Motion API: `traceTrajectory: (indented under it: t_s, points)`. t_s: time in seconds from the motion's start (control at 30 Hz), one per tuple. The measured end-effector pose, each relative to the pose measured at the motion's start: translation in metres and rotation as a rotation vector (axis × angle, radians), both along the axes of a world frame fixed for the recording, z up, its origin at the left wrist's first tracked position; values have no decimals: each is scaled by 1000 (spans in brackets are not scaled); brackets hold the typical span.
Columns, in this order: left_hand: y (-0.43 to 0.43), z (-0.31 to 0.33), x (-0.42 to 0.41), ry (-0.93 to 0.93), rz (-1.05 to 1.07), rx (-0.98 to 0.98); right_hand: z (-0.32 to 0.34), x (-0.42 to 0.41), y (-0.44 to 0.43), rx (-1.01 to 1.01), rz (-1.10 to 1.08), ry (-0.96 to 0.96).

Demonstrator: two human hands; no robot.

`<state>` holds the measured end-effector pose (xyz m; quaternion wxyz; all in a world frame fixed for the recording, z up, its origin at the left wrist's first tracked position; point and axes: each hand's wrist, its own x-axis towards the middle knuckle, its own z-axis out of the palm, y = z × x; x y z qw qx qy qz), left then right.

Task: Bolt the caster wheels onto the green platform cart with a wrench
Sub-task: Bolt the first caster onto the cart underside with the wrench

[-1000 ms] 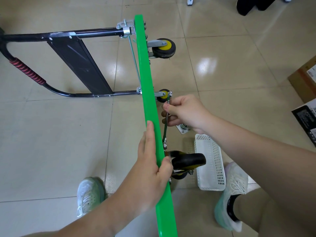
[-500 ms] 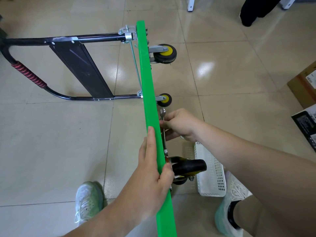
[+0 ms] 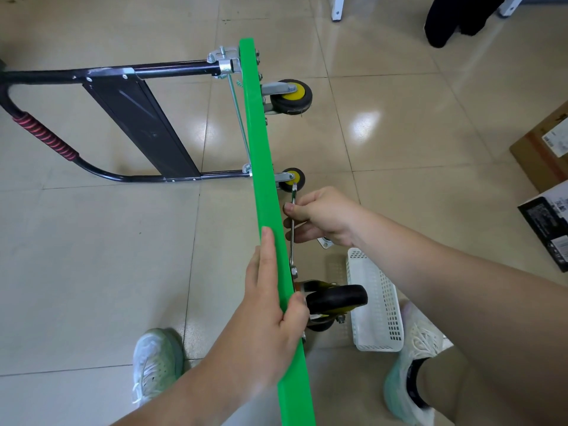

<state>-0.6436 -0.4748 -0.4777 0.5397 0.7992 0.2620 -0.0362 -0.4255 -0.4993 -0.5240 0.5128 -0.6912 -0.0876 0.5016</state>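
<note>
The green platform cart (image 3: 263,192) stands edgewise on the floor (image 3: 92,256), exposing its underside. The left hand (image 3: 270,318) clasps its top edge to steady it. The right hand (image 3: 322,216) pinches the wrench (image 3: 291,244) above the near caster wheel (image 3: 335,298).

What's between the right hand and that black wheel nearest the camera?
The wrench: its bare shaft runs from the right hand down beside the green platform and ends just above the wheel, in the head view.

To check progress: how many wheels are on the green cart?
3: far wheel, middle wheel, near wheel by the left hand. Another may hide behind the right hand.
</note>
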Motion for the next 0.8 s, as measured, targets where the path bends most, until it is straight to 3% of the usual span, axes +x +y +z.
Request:
traceTrajectory:
  t_s: [0.57,0.8]
  points:
    - [1,2,0,17,-3,-6,-2,-7,-2,14,73,1]
    - [1,2,1,1,1,3,3,-15,-8,45,41,-87]
